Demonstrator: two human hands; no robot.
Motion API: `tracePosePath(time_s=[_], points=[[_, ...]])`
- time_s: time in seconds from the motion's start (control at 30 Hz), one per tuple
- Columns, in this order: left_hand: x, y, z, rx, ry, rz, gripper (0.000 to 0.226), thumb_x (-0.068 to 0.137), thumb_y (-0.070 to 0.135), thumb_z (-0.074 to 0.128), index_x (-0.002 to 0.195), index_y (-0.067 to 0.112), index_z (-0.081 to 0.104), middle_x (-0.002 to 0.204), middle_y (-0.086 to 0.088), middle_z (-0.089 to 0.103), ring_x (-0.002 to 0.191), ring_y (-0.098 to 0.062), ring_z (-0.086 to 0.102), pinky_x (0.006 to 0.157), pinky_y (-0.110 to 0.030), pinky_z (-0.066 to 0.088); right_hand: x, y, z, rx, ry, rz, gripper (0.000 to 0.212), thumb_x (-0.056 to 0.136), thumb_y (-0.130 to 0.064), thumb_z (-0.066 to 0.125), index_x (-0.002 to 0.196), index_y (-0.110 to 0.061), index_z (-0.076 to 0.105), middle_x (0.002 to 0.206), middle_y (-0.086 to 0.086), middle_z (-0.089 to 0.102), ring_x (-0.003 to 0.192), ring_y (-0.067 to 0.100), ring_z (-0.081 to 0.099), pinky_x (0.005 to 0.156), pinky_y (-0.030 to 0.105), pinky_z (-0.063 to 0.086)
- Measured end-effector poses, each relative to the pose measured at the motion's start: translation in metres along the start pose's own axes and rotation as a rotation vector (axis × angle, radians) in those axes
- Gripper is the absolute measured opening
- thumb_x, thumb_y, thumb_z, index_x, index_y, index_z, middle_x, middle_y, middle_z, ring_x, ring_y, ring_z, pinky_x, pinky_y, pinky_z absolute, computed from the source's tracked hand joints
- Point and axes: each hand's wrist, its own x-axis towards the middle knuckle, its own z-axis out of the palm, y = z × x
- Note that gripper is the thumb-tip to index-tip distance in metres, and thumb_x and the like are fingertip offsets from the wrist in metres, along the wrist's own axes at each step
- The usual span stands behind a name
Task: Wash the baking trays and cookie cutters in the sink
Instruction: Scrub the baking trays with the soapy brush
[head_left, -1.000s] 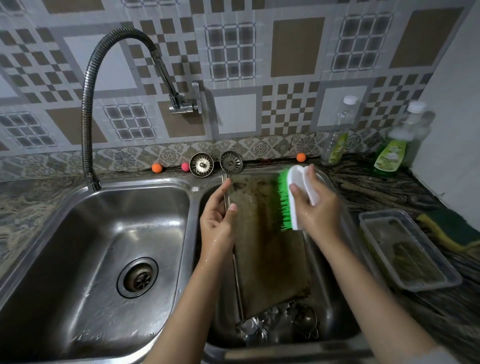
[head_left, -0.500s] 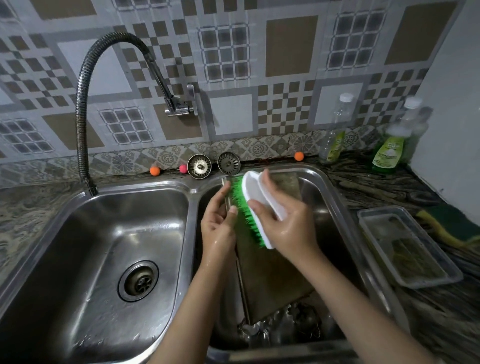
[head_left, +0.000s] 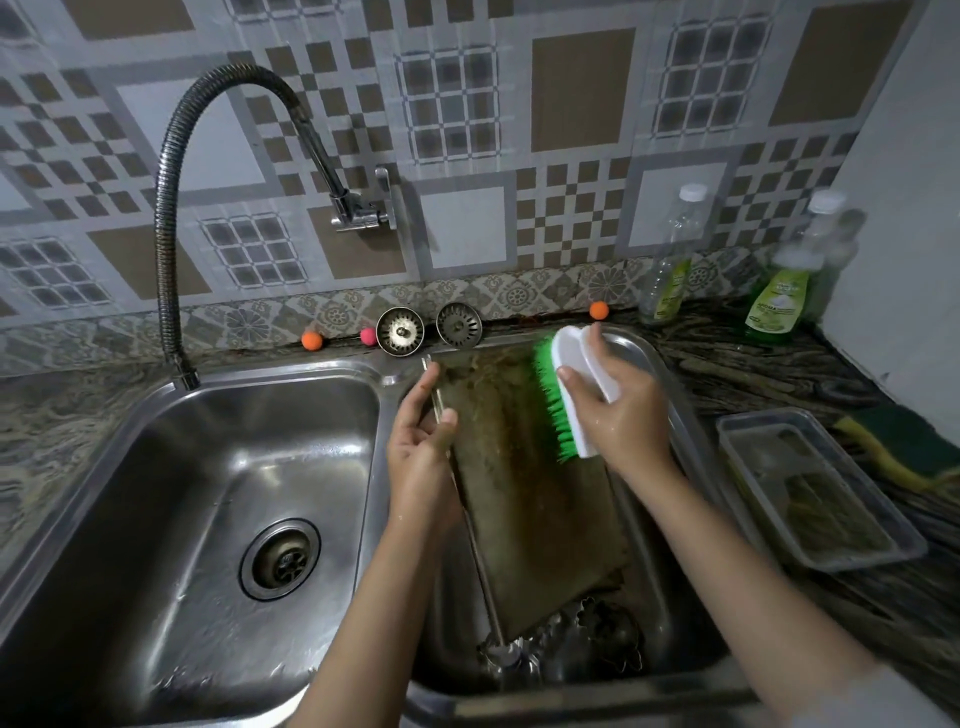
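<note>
While the flat, grime-browned metal baking tray (head_left: 524, 483) leans tilted in the right-hand basin of the stainless double sink (head_left: 670, 405), the left hand (head_left: 420, 457) pinches its left rim between thumb and curled fingers. The right hand (head_left: 621, 410), just right of it, is wrapped round a white-backed scrubbing brush with green bristles (head_left: 563, 395), whose bristles meet the tray's upper right area. Scrubbing would likely go best with firm overlapping strokes down the brown streaks, the left grip resisting each push. Below both wrists, metal cookie cutters (head_left: 587, 644) lie at the basin bottom. Beyond the right forearm, a shallow rectangular steel tray (head_left: 883, 551) waits on the counter.
</note>
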Motion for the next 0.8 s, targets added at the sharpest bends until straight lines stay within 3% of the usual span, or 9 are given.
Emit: tracePosePath(time_s=[0.13,0.23,0.33,0.4,0.47,0.53,0.6,0.7,0.8], points=[[-0.001,-0.004,0.014,0.05,-0.001,0.01,0.051,0.082,-0.011,0.054,0.116,0.026,0.064,0.114,0.001,0.068,0.102,-0.022,0.059,0.092,-0.042,0.046,-0.032,-0.038,0.012,0.049,-0.067,-0.093,0.059,0.085,-0.032,0.07,0.138,-0.022,0.047,0.1,-0.014,0.065,0.077,0.001,0.062,0.066,0.01,0.049],[0.01,0.011,0.009,0.015,0.044,0.047,0.052,0.085,-0.014,0.047,0.117,0.025,0.06,0.119,0.002,0.068,0.106,-0.022,0.058,0.092,-0.038,0.045,-0.072,-0.038,0.011,0.099,-0.16,-0.158,0.057,0.083,-0.036,0.072,0.135,-0.025,0.051,0.11,-0.017,0.063,0.093,0.008,0.066,0.076,0.007,0.047],[0.014,0.024,-0.002,-0.068,0.07,0.052,0.05,0.09,-0.013,0.043,0.12,0.024,0.058,0.117,0.009,0.068,0.112,-0.013,0.062,0.102,-0.039,0.045,-0.054,0.009,-0.005,0.028,-0.095,-0.032,0.06,0.082,-0.033,0.07,0.136,-0.021,0.047,0.103,-0.005,0.068,0.083,0.02,0.07,0.07,0.012,0.053],[0.016,0.021,-0.001,-0.034,0.059,0.05,0.051,0.085,-0.008,0.051,0.116,0.03,0.065,0.132,0.002,0.059,0.126,-0.021,0.052,0.109,-0.048,0.037,-0.041,0.021,-0.012,-0.002,0.027,0.046,0.059,0.083,-0.029,0.07,0.136,-0.015,0.049,0.107,-0.005,0.063,0.092,0.013,0.067,0.075,0.007,0.05],[0.017,0.017,0.008,0.019,0.022,0.076,0.051,0.076,-0.001,0.058,0.114,0.032,0.069,0.136,-0.007,0.055,0.119,-0.028,0.051,0.106,-0.046,0.036,-0.046,0.0,-0.003,0.051,0.071,0.05,0.057,0.083,-0.024,0.071,0.135,-0.011,0.051,0.105,-0.011,0.059,0.092,0.0,0.062,0.076,-0.001,0.042],[0.02,0.017,0.014,0.075,0.039,0.101,0.051,0.077,-0.003,0.059,0.116,0.029,0.068,0.13,-0.015,0.057,0.109,-0.029,0.051,0.097,-0.039,0.041,-0.072,-0.027,0.008,0.12,-0.029,-0.064,0.056,0.085,-0.025,0.07,0.135,-0.01,0.052,0.108,-0.018,0.059,0.092,-0.008,0.058,0.077,-0.002,0.04],[0.025,0.026,0.016,0.083,0.051,0.127,0.051,0.083,-0.011,0.054,0.117,0.027,0.063,0.13,-0.011,0.057,0.113,-0.018,0.054,0.099,-0.033,0.042,-0.102,-0.038,0.011,0.151,-0.156,-0.156,0.056,0.084,-0.03,0.069,0.134,-0.013,0.053,0.116,-0.018,0.06,0.092,-0.008,0.062,0.078,0.004,0.046],[0.034,0.046,0.005,-0.058,0.056,0.122,0.049,0.082,-0.009,0.053,0.116,0.025,0.063,0.108,0.001,0.066,0.105,-0.018,0.054,0.104,-0.044,0.04,-0.1,-0.003,-0.006,0.104,-0.16,-0.113,0.059,0.084,-0.028,0.072,0.138,-0.022,0.047,0.112,-0.008,0.064,0.087,-0.003,0.066,0.072,0.016,0.055],[0.039,0.055,-0.002,-0.136,0.091,0.098,0.05,0.088,-0.014,0.045,0.117,0.023,0.062,0.113,-0.002,0.068,0.112,-0.025,0.056,0.107,-0.053,0.037,-0.077,0.03,-0.02,0.045,0.01,0.002,0.061,0.082,-0.022,0.071,0.136,-0.012,0.046,0.122,-0.01,0.056,0.104,-0.007,0.059,0.084,0.02,0.054]])
